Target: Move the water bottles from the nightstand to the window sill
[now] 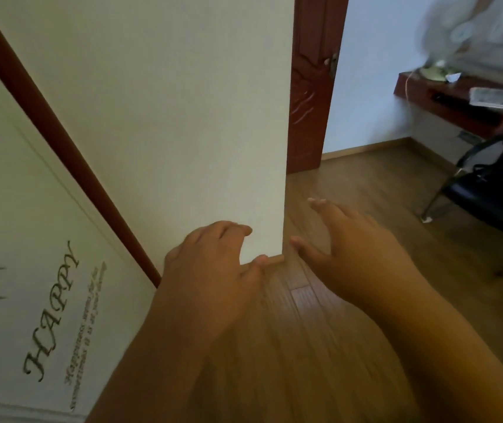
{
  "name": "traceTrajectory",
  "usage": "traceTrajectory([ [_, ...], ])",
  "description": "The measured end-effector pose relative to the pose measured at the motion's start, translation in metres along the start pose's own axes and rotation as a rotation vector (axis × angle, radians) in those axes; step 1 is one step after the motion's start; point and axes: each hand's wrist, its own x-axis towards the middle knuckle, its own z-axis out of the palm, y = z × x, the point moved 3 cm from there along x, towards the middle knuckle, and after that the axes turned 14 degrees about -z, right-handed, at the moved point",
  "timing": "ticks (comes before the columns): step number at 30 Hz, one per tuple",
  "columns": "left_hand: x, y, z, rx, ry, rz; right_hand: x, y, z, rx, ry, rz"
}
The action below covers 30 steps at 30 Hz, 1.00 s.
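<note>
Wooden floor (pixel 320 346) meets a white wall (pixel 167 117) corner, with a red-brown door (pixel 311 87) beyond. Left hand (pixel 210 270) loosely curled, right hand (pixel 357 248) spread; both hold nothing. Bottles: none discernible, though the picture is blurred.

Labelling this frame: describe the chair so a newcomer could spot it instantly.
Start at the dark red door beyond the white wall's corner, then follow the wooden floor to the right edge of the view. The chair stands there below a red-brown desk; it alone is black, with thin metal legs.
</note>
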Motion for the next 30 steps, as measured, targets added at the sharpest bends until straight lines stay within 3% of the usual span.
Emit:
traceTrajectory([
  [16,0.188,0.133,0.017,-0.13,-0.06,0.47,0.082,0.107,-0.042,-0.151,0.093,0.465],
  [24,0.285,0.161,0.041,-0.114,-0.133,0.613,0.145,0.137,-0.017,-0.15,0.131,0.613],
  [30,0.317,0.194,0.069,-0.08,-0.229,0.711,0.145,0.163,-0.006,-0.163,0.125,0.759],
])
